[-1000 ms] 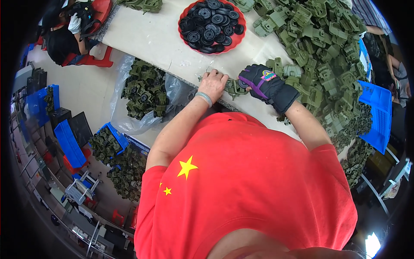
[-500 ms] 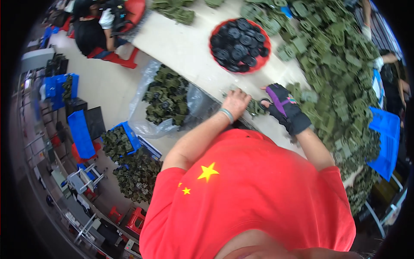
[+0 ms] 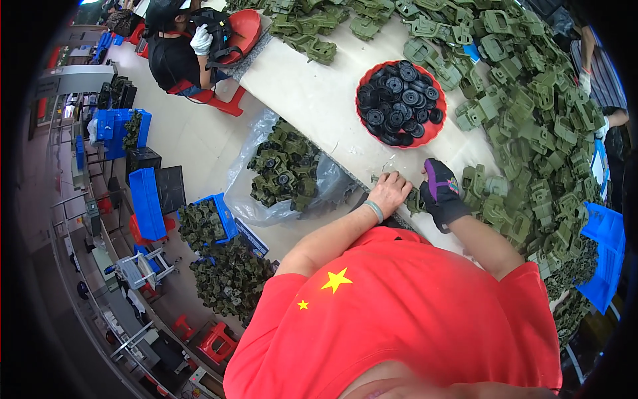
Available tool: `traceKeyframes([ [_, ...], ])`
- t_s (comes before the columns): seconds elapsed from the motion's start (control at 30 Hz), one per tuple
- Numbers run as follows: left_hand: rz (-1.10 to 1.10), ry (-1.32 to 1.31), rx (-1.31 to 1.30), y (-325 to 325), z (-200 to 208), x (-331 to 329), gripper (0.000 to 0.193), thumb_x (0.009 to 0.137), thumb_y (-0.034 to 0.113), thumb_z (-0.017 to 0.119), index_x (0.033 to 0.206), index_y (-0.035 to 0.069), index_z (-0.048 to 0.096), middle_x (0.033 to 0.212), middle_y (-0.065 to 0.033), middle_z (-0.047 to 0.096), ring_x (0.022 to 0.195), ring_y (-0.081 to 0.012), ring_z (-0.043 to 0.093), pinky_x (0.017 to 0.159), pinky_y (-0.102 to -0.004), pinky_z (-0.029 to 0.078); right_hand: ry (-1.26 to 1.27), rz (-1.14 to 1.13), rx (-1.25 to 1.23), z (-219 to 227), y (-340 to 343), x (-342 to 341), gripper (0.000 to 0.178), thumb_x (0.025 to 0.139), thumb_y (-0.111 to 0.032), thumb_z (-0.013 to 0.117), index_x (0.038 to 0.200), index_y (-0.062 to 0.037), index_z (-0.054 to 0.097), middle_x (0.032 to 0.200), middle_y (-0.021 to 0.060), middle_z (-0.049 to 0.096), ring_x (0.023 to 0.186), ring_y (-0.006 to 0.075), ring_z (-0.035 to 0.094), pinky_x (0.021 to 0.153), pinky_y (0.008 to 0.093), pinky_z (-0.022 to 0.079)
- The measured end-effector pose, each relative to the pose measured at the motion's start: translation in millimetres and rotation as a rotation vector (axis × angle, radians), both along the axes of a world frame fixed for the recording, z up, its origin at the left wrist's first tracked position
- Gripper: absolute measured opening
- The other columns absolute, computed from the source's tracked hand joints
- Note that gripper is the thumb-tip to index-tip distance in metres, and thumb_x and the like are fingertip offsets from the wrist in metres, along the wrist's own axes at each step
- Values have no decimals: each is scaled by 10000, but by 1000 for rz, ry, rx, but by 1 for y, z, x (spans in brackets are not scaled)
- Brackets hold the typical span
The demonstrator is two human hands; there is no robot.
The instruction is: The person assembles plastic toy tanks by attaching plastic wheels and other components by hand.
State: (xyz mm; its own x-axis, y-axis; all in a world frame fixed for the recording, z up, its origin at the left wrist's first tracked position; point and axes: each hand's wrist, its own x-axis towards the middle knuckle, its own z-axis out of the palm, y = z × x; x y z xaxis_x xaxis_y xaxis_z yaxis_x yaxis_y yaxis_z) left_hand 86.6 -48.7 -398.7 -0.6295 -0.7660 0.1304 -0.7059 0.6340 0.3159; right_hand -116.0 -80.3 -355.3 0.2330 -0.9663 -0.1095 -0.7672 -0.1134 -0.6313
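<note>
My bare left hand (image 3: 390, 191), with a band at the wrist, has its fingers closed on a green plastic part (image 3: 415, 200) at the near table edge. On the part's other side, my right hand (image 3: 444, 194) wears a black and purple glove with bare fingertips. Its fingers curl against the same part, mostly hiding it. Beyond both hands stands a red scalloped bowl (image 3: 438, 128) full of black round discs (image 3: 397, 118). A large heap of similar green parts (image 3: 525, 133) spreads to the right, reaching close to my gloved hand.
Left of the table, an open clear plastic bag (image 3: 242, 189) holds green parts with black discs. Blue crates (image 3: 228, 216) and more parts stand on the floor. A seated person (image 3: 176, 56) works at the far left; other people's arms (image 3: 588, 56) reach in at far right.
The whole view has shifted, so the table and bowl appear lower and farther right. My right hand has closed in over the green part; a black disc seen by its fingers is now hidden.
</note>
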Motion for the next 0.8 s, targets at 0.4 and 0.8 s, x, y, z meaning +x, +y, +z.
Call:
traceKeyframes([
  [0.4, -36, -38, 72, -3, -6, 4, 331, 840, 172, 622, 1154, 68, 642, 1118, -107, 675, 1205, -317, 592, 1005, -471, 487, 72, 159, -15, -3, -8, 0, 308, 781, -156, 700, 1056, -37, 630, 986, 208, 679, 958, 416, 658, 857, 511, 531],
  [0.8, -28, -59, 46, -4, -14, -1, 516, 695, 190, 792, 1165, 69, 619, 1133, -109, 670, 1201, -322, 595, 1008, -474, 503, 11, 149, -11, -12, -5, -9, 341, 803, -93, 662, 1138, -48, 617, 1021, 206, 659, 961, 436, 641, 848, 495, 535],
])
